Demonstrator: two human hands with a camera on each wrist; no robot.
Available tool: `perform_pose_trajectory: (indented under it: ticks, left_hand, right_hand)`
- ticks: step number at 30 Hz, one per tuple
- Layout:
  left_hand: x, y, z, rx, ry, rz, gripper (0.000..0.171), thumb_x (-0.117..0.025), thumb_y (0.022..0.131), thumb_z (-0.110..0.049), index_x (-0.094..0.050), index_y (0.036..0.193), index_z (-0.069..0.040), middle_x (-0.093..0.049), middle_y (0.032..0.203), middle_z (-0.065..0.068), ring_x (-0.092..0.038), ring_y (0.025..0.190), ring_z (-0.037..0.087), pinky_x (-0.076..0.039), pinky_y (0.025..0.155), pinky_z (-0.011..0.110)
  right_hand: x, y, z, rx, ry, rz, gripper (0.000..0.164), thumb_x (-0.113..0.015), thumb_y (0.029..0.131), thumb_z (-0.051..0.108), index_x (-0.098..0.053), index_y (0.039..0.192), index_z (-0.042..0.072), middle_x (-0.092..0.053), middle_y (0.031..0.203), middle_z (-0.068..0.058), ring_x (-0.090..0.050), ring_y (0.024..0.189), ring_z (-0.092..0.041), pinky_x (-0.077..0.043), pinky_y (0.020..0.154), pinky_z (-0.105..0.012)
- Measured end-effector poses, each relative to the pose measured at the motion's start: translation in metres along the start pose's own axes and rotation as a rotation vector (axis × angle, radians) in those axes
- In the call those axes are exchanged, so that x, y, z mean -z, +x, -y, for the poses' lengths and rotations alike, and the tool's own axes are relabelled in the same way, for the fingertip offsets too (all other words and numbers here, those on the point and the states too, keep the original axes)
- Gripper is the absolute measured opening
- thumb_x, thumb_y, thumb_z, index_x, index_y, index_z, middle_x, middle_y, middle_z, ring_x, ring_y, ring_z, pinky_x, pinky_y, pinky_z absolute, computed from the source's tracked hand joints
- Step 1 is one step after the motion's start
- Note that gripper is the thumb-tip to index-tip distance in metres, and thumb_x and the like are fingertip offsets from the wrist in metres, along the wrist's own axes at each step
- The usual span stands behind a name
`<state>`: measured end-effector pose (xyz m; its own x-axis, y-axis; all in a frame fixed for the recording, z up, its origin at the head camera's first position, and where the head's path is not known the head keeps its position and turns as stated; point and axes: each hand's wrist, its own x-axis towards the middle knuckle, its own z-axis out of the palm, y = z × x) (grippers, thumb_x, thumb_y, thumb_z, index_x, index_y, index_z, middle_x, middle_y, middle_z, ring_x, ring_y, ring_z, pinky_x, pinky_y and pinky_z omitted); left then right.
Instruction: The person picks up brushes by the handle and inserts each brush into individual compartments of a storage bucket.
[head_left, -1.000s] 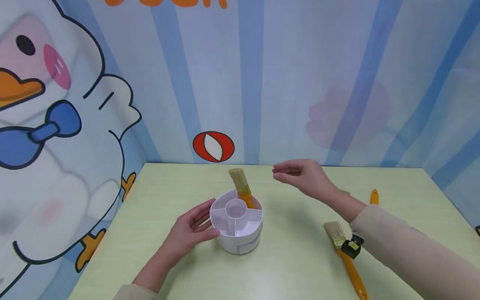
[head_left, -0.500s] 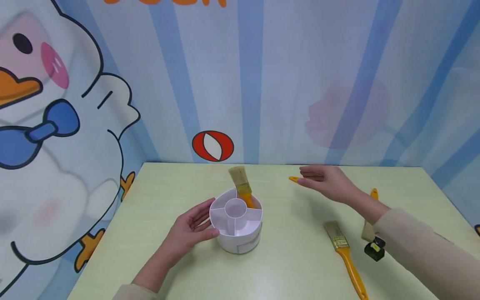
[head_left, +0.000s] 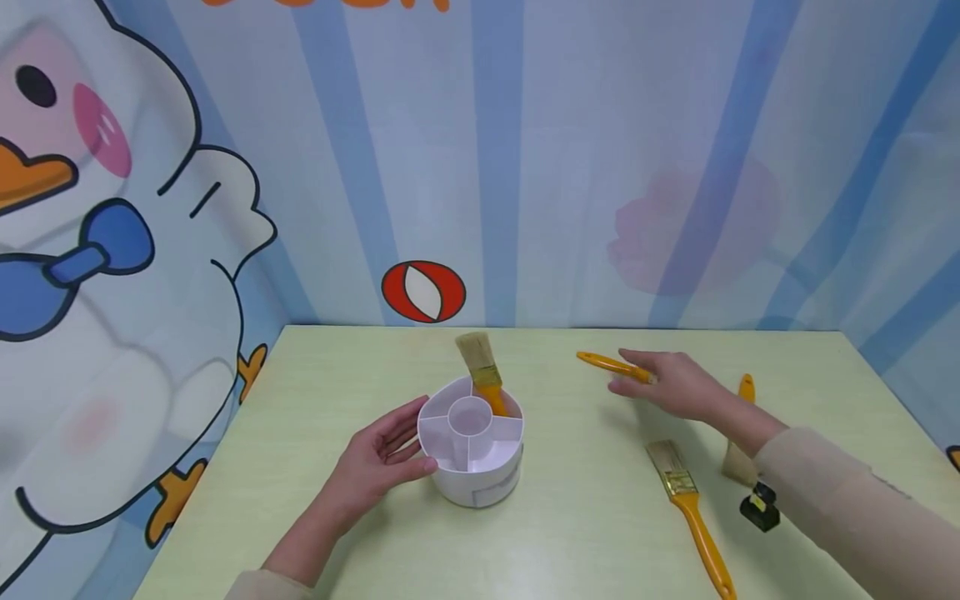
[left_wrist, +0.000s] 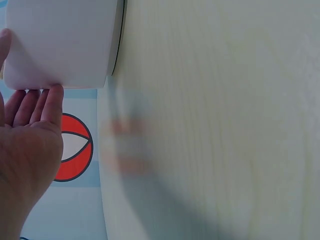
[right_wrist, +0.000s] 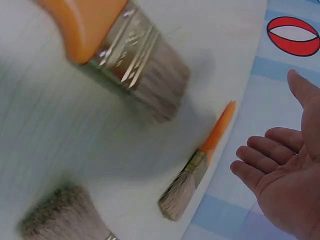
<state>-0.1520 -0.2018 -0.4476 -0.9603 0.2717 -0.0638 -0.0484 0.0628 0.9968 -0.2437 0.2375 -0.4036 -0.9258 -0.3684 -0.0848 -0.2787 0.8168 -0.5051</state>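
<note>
My left hand (head_left: 375, 468) holds a white round organizer (head_left: 477, 490) by its left side, thumb at the front rim and fingers behind. It has a round middle cup with compartments around it. A paintbrush (head_left: 491, 385) stands tilted in its back-right compartment, bristles up and orange handle down. Over the table's back right, my right hand (head_left: 678, 385) has its fingers spread above another paintbrush (head_left: 609, 364), whose bristles the hand hides in the head view. The right wrist view shows that brush (right_wrist: 197, 162) lying beyond the open palm (right_wrist: 287, 192).
Right of the organizer lies a third paintbrush (head_left: 693, 518), handle toward the front edge. Under the right forearm another paintbrush (head_left: 746, 388) is partly covered. A wrist camera (head_left: 761, 507) hangs below the right sleeve. A printed cartoon backdrop (head_left: 555, 167) rises behind the pale table (head_left: 360, 358).
My right hand has moved right and lower, away from the organizer, uncovering the orange handle of the brush beneath it. The left hand and organizer stay in place.
</note>
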Motion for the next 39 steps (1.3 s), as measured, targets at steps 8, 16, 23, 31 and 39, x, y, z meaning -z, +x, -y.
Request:
perform_pose_trajectory:
  ticks: [8, 16, 23, 31, 39]
  left_hand:
    - [0.001, 0.001, 0.001, 0.001, 0.004, -0.001, 0.084, -0.087, 0.090, -0.004, -0.045, 0.163, -0.012, -0.047, 0.166, 0.009, -0.044, 0.154, 0.032, -0.049, 0.113, 0.033]
    - [0.001, 0.001, 0.003, 0.000, 0.006, -0.004, 0.084, -0.087, 0.090, -0.005, -0.046, 0.162, -0.013, -0.048, 0.165, 0.010, -0.045, 0.153, 0.032, -0.049, 0.113, 0.033]
    - [0.001, 0.001, 0.002, 0.001, 0.013, -0.007, 0.084, -0.088, 0.089, -0.006, -0.046, 0.162, -0.014, -0.048, 0.165, 0.009, -0.045, 0.153, 0.032, -0.049, 0.113, 0.033]
    - [0.000, 0.000, 0.001, 0.002, 0.016, -0.009, 0.084, -0.087, 0.090, -0.005, -0.046, 0.162, -0.013, -0.047, 0.166, 0.009, -0.045, 0.153, 0.032, -0.049, 0.113, 0.033]
    - [0.000, 0.000, 0.001, 0.004, 0.010, -0.010, 0.084, -0.087, 0.089, -0.004, -0.046, 0.162, -0.013, -0.047, 0.166, 0.009, -0.045, 0.153, 0.032, -0.049, 0.113, 0.033]
  right_hand:
    - [-0.011, 0.006, -0.018, 0.006, -0.074, 0.027, 0.089, -0.067, 0.102, 0.057, -0.042, 0.159, -0.007, -0.037, 0.164, -0.033, -0.037, 0.150, -0.055, -0.035, 0.121, -0.068]
    - [-0.020, 0.016, -0.020, 0.007, -0.133, 0.033, 0.091, -0.068, 0.101, 0.056, -0.042, 0.156, -0.012, -0.034, 0.162, -0.038, -0.032, 0.150, -0.059, -0.031, 0.122, -0.071]
    - [-0.031, 0.021, -0.017, -0.031, -0.237, 0.056, 0.093, -0.066, 0.101, 0.060, -0.041, 0.158, -0.009, -0.033, 0.162, -0.039, -0.031, 0.150, -0.061, -0.037, 0.114, -0.078]
    - [-0.043, 0.015, -0.014, 0.055, -0.270, 0.029, 0.082, -0.068, 0.102, 0.054, -0.048, 0.158, -0.002, -0.039, 0.164, -0.031, -0.034, 0.152, -0.055, -0.036, 0.118, -0.072]
    - [-0.047, 0.004, -0.015, 0.222, -0.243, 0.021, 0.068, -0.070, 0.103, 0.046, -0.056, 0.154, 0.003, -0.047, 0.161, -0.025, -0.039, 0.151, -0.051, -0.036, 0.120, -0.070]
